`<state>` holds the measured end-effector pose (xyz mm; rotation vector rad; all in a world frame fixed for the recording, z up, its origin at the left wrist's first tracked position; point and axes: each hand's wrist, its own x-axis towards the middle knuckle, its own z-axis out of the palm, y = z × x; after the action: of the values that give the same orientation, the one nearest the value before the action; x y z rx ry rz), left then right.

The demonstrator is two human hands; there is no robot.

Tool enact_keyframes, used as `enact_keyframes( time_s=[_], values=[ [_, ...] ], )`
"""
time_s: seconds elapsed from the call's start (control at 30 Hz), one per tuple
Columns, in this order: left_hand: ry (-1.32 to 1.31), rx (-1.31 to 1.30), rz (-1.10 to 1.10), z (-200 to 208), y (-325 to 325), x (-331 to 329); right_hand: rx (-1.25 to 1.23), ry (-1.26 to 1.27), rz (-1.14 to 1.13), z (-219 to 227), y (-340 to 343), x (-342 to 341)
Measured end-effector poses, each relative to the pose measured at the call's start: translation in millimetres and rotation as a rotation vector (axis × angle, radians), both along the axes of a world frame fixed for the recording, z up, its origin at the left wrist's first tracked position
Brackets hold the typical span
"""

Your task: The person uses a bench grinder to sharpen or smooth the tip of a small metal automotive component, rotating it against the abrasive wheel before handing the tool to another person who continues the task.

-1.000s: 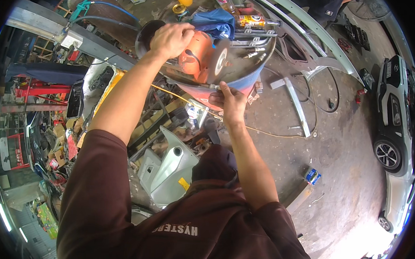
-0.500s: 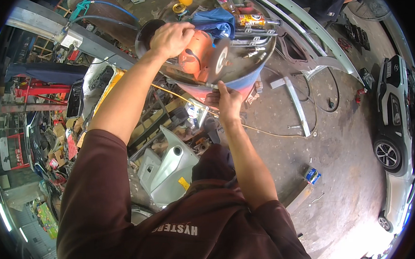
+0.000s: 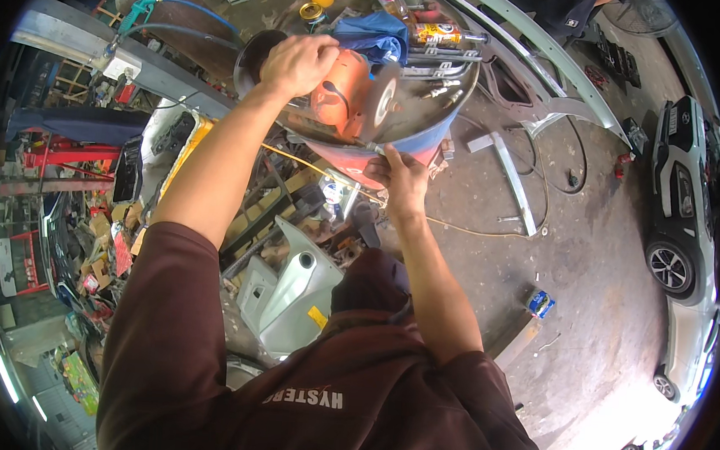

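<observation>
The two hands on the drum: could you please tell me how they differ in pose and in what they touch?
The left hand is closed over the orange grinder, knuckles up; the right hand holds no tool and presses at the drum rim. The left reaches further across the drum top; the right stays at its near edge. Both are bare.

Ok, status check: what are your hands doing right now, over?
Left hand gripping orange angle grinder. Right hand at blue drum's rim. Wrenches, blue cloth beside.

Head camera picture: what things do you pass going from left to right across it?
Red metal frame → left hand → orange grinder → right hand → small blue box on the floor → dark car.
</observation>
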<state>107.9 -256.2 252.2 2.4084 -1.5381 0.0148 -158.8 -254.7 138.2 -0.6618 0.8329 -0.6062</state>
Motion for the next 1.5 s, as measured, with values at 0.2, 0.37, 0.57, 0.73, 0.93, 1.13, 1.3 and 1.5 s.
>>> enact_keyframes(
  time_s=[0.2,0.37,0.57,0.73,0.93,1.13,1.3,1.5],
  values=[
    [-0.005,0.000,-0.001,2.0,0.7,-2.1,-0.043,-0.089,0.002,6.3,2.0,-2.6],
    [-0.002,0.013,0.007,2.9,0.8,-2.8,-0.067,-0.121,0.020,3.4,6.2,-3.2],
    [-0.004,0.012,0.002,3.7,-0.1,-3.9,-0.139,-0.105,0.032,-0.8,7.2,0.7],
    [-0.021,0.008,0.008,3.6,0.7,-4.6,-0.281,-0.018,0.047,4.6,10.9,0.9],
    [-0.004,0.002,0.012,1.5,0.9,-2.1,-0.446,0.141,0.070,6.4,14.2,1.1],
    [-0.008,0.017,0.015,3.8,-0.4,-4.2,-0.409,0.067,0.015,-10.7,9.8,-5.7],
    [-0.020,0.002,0.010,1.0,-0.5,-2.2,-0.345,-0.007,-0.012,-3.3,6.1,-18.4],
    [-0.019,-0.011,-0.005,2.1,0.3,-4.0,-0.262,-0.001,0.082,-3.4,-2.9,-60.9]
  ],
)
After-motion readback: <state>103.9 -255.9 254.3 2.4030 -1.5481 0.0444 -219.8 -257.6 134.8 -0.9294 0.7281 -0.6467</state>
